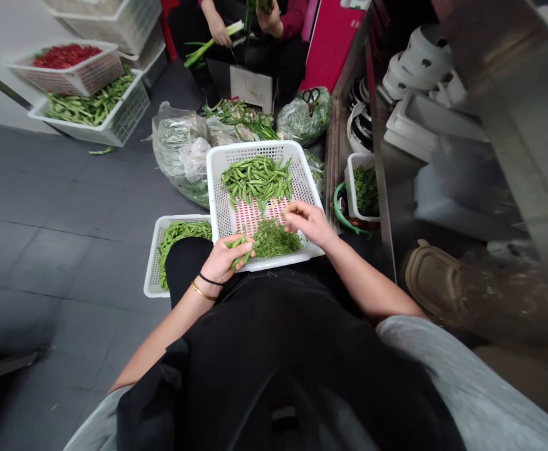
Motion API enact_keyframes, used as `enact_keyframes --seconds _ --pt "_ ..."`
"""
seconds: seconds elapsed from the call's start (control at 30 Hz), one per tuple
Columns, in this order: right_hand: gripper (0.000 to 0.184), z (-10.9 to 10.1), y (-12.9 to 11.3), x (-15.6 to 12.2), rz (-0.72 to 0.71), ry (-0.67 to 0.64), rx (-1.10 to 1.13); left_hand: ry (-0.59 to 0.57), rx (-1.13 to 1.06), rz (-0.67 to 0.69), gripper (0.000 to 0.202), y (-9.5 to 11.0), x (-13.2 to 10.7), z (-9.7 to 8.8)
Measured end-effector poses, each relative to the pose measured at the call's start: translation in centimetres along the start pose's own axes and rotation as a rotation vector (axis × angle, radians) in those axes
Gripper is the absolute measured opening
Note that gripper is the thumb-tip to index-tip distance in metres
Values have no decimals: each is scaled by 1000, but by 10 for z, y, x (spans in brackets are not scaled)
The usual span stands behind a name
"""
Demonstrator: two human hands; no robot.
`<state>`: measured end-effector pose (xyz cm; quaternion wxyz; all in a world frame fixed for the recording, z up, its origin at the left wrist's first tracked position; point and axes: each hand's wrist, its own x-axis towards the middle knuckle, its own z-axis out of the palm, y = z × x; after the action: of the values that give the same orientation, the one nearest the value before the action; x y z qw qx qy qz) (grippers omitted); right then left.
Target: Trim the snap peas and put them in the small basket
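A white perforated basket [310,188] rests on my lap. Green pea pods [257,178] are heaped in its far half, and a pile of thin green trimmings [276,239] lies in the near half. My left hand [230,254] is closed around several pea pods at the basket's near left corner. Over the right edge of the trimmings is my right hand [306,222], its thumb and fingers pinched together. Whatever may be between those fingertips is too small to make out. A second white basket [151,269] with more pods stands by my left leg.
Across from me a person [274,28] holds green onions [212,45]. Plastic bags of greens [180,147] lie beyond my basket. Stacked baskets hold red peppers [67,55] and green pods [90,103] at far left. A metal shelf [386,219] runs along my right.
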<state>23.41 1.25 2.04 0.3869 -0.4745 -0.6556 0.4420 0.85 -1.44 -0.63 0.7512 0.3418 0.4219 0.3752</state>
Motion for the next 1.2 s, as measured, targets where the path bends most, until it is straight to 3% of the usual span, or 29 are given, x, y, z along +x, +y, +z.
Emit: enact_keyframes --seconds 0.07,0.17,0.3,0.37,0.43,0.57,0.67,0.73,0.8,0.83,0.87,0.93,1.0,1.1,1.2 --pt "27 9 -4 -5 -194 -95 -263 -57 -17 -23 27 -2 2 -1" --pt "22 27 -6 -10 -411 -263 -568 -114 58 -54 27 -1 3 0" --pt "25 36 -3 -9 -451 -395 -584 -127 515 138 22 16 -3 -1" --pt "19 37 -2 -8 -374 -419 -400 -169 718 272 16 24 -8 -1" --pt "17 43 -3 -7 -202 -378 -121 -163 728 340 13 25 -10 1" --pt "22 65 -1 -6 102 -158 359 91 268 353 15 13 -4 5" --pt "25 64 9 -2 167 -155 380 303 -67 375 16 13 8 -5" --pt "26 49 20 5 192 -354 222 369 -214 383 16 22 15 -21" --pt "29 29 33 19 249 -606 -22 349 -324 317 16 32 20 -38" --pt "32 20 40 30 293 -668 -166 328 -360 265 16 35 22 -44" --pt "37 14 48 42 337 -672 -322 299 -382 206 15 36 23 -49" --pt "42 13 66 71 385 -521 -656 234 -400 105 20 33 24 -50" --pt "32 26 84 100 367 -396 -917 160 -403 52 30 27 25 -47" --pt "37 54 108 130 390 -377 -1016 57 -396 29 29 18 27 -44" --pt "41 73 123 140 439 -366 -1037 0 -363 -14 24 14 26 -47"
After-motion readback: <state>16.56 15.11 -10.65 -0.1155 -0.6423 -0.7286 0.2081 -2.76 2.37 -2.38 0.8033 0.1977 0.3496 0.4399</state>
